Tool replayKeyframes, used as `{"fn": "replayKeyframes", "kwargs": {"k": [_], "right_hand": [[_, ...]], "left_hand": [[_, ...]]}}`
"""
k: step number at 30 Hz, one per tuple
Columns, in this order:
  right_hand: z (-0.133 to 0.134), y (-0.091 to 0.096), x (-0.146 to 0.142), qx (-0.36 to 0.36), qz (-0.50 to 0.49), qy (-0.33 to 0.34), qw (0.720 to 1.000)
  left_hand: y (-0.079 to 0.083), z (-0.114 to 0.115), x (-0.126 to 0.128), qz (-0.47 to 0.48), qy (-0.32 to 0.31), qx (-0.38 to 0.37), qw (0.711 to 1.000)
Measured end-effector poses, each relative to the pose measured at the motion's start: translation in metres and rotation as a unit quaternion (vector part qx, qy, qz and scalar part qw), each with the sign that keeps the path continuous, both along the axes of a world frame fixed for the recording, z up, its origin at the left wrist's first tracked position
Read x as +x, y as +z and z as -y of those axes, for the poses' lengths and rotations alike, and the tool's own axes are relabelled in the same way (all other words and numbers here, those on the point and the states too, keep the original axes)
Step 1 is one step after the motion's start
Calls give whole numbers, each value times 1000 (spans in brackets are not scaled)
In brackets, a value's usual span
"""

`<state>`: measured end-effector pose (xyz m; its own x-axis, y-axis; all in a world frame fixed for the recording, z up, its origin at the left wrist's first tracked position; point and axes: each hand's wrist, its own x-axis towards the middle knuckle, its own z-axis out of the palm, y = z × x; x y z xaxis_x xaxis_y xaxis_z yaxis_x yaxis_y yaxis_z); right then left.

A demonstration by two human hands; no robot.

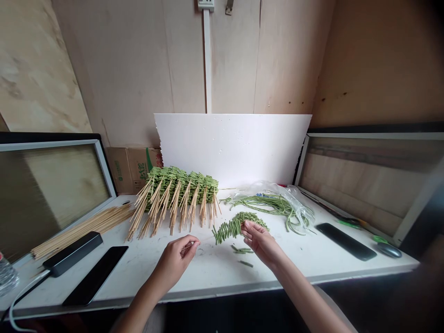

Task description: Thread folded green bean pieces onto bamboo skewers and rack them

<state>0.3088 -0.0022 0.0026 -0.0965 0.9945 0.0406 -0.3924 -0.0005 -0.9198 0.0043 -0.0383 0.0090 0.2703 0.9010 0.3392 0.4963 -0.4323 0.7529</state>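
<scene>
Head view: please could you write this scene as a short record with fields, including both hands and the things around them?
Left hand: fingers pinched, apparently on a thin stick
Right hand: fingertips at the right end of a row of cut green pieces
Rear left: stacked green skewers, bare ends toward the front
Rear right: long green stalks, partly under clear plastic
Far left: loose sticks
Far right: computer mouse
Behind: white panel

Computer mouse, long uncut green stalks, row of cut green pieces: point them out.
Computer mouse (pixel 389 250): head view, top of its shell.
Long uncut green stalks (pixel 264 201): head view, middle of the strands.
Row of cut green pieces (pixel 226 231): head view, middle of the row.
</scene>
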Motion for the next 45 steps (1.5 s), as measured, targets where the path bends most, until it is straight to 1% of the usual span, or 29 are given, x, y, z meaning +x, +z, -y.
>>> {"fn": "replayKeyframes", "kwargs": {"k": [3,9,14,19,24,30,34,39,42,45], "right_hand": [[1,2,-1,-38,-28,8,999],[4,7,-2,-33,-13,6,999],[4,7,-3,-35,-33,8,999],[3,7,-6,-37,-25,-31,999],[3,5,-11,-10,-25,-80,996],[2,1,-12,-7,-36,-69,997],[3,2,-12,-1,-19,-70,997],[4,4,-13,-13,-29,-73,997],[4,5,-14,-13,-27,-86,996],[4,5,-15,2,-13,-110,994]], "left_hand": [[1,1,1,-1,1,3,1000],[2,1,2,10,5,3,1000],[5,3,3,6,3,4,1000],[3,3,4,11,1,4,1000],[3,3,6,13,-2,2,1000],[1,3,6,27,-3,6,1000],[0,2,6,31,1,10,999],[1,3,6,26,1,6,1000],[3,4,6,19,2,2,1000],[4,5,6,10,4,-1,1000]]}}
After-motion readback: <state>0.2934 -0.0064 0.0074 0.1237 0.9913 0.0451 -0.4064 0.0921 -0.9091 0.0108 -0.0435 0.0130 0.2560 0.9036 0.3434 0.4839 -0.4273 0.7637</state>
